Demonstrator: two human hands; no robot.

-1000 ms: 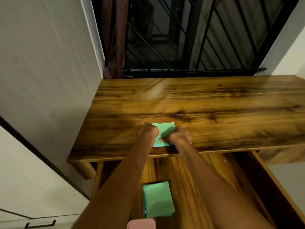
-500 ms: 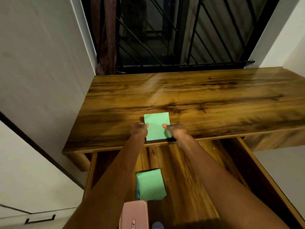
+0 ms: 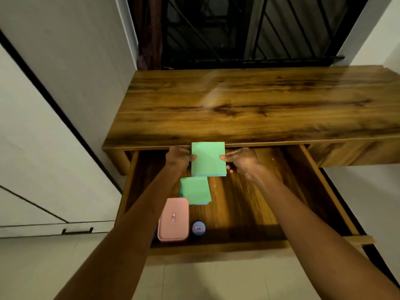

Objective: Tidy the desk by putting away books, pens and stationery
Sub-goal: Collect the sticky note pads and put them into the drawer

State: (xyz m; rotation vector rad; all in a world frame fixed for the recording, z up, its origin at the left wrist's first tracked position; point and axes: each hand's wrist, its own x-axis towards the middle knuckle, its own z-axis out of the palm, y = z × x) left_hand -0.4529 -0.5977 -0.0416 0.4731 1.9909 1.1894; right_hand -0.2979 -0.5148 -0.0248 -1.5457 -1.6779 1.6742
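We hold one green pad of paper (image 3: pixel 208 159) between our two hands, above the open drawer (image 3: pixel 259 204) and just in front of the desk's (image 3: pixel 249 107) front edge. Our left hand (image 3: pixel 178 158) pinches its left edge, thumb tip on the top face and the other fingers hidden beneath. Our right hand (image 3: pixel 240 161) pinches the right edge the same way, with its fingers curled under the pad. The pad lies nearly flat, its far edge overlapping the lip of the desk top in our view. Its face is plain pale green, rectangular, and a thin blue line shows along its near edge.

We count two green pads in all: the one in our grip and a second pad (image 3: pixel 195 193) lying on the drawer floor, just below the first in the picture and slightly left, also with blue showing at its near edge. The drawer also holds one pink box (image 3: pixel 173 219) with rounded corners and a small label on its lid, near the front left, and one small round blue thing (image 3: pixel 198 228) just to the right of that box. What the pink box contains, we cannot tell. Behind the desk stands a dark metal grille (image 3: pixel 238 29), and a white cabinet (image 3: pixel 32 169) is on the left.
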